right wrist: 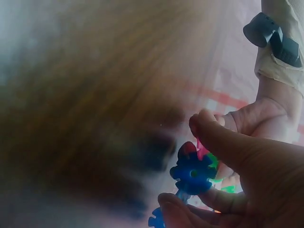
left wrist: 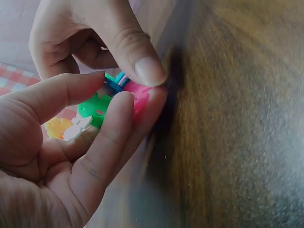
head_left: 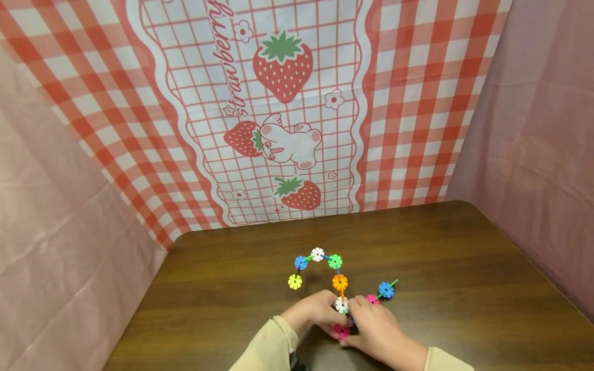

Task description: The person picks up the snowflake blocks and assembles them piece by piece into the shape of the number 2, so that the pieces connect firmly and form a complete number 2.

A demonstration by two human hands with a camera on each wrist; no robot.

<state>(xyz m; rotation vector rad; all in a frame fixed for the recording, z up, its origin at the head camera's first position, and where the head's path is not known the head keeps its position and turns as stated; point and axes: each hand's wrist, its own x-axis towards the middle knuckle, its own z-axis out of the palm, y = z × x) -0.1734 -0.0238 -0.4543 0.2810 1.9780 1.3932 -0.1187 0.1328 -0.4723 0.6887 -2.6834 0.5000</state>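
Note:
A curved chain of notched plastic discs, linked by short sticks, lies on the table; its orange disc point(head_left: 340, 282) and white disc point(head_left: 342, 305) lead down to my hands. My left hand point(head_left: 320, 312) holds the near end of the chain, its fingers around a green disc point(left wrist: 94, 108) and a pink disc point(left wrist: 140, 99). From the other side my right hand point(head_left: 378, 330) pinches the same pink disc, its thumb on the edge. A blue disc point(right wrist: 192, 173) sits among the right fingers in the right wrist view. Fingers hide the exact joint.
The chain's far end has a yellow disc point(head_left: 294, 282). Beyond my right hand lie a pink disc point(head_left: 373, 299) and a blue disc point(head_left: 386, 290) with a green stick. The brown table point(head_left: 223, 293) meets a strawberry-print cloth point(head_left: 287, 113) at the back.

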